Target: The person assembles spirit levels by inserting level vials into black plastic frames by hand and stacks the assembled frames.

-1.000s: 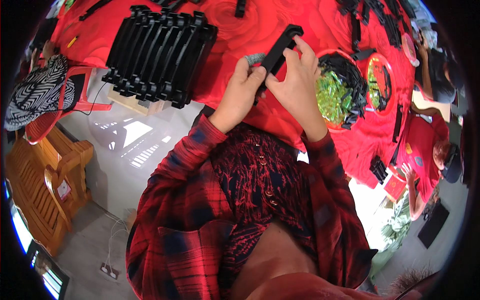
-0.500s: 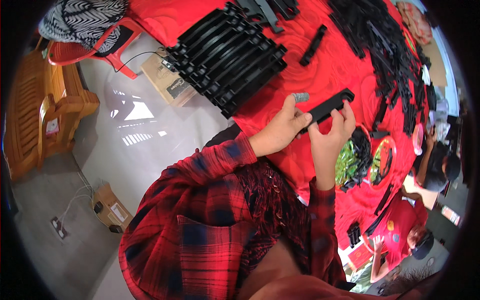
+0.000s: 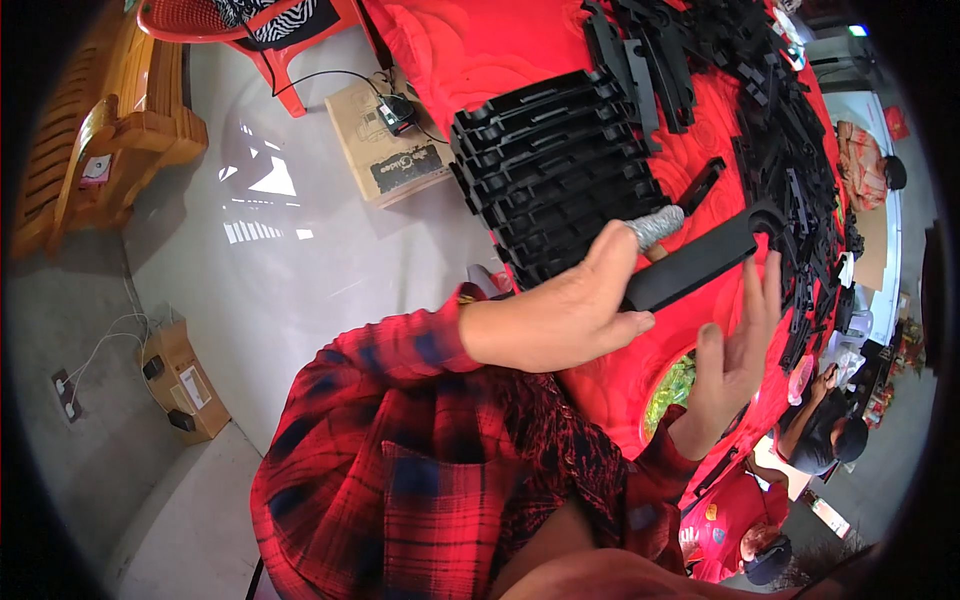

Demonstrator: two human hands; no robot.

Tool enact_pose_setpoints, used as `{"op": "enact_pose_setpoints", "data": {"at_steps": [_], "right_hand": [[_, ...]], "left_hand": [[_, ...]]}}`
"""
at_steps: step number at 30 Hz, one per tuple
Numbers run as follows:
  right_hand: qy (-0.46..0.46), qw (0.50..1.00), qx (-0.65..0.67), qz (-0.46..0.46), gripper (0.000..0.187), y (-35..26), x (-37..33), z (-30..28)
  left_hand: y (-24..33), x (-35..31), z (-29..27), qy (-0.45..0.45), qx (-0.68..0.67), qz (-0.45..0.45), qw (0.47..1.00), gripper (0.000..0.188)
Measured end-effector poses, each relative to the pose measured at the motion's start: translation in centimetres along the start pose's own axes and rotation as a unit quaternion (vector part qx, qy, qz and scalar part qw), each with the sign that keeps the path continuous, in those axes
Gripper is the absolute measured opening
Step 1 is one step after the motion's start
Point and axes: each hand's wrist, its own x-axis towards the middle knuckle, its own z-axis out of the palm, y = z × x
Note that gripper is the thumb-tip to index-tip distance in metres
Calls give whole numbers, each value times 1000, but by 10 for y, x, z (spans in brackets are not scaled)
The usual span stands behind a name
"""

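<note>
My left hand grips one end of a long black plastic piece, which has a curved hook at its far end. Grey wrapping covers a finger of that hand. Beside the hooked end, my right hand has its fingers stretched out and its thumb apart. Its fingertips are close to the piece; whether they touch it I cannot tell. Just beyond my left hand lies a stack of similar black plastic pieces in parallel rows on the red tablecloth.
Many loose black parts are heaped along the table's far right. A tray with green-yellow contents is partly hidden by my right hand. Two people sit on the right, one in red. Left are a cardboard box, red chair and wooden bench.
My right hand has loosened from the hooked end and its fingers have spread. My left hand still holds the black piece, now nearer the stack. The whole view has shifted.
</note>
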Motion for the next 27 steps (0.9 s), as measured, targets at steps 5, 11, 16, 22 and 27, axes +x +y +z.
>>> {"op": "enact_pose_setpoints", "data": {"at_steps": [5, 11, 16, 22, 27], "right_hand": [[135, 984, 32, 113, 39, 37, 0, 19], [147, 959, 26, 240, 25, 124, -72, 43], [86, 934, -21, 345, 24, 129, -120, 66], [45, 931, -26, 361, 24, 143, -136, 87], [54, 933, -86, 344, 22, 152, -140, 96]], "left_hand": [[43, -23, -88, 90, -188, -61, 976, 65], [-3, -46, -173, 350, -80, 59, 931, 52], [-57, -50, -209, 408, -56, -21, 911, 37], [-90, -31, -217, 400, -37, -92, 911, 28], [-111, -11, -215, 324, -18, -159, 932, 26]]}}
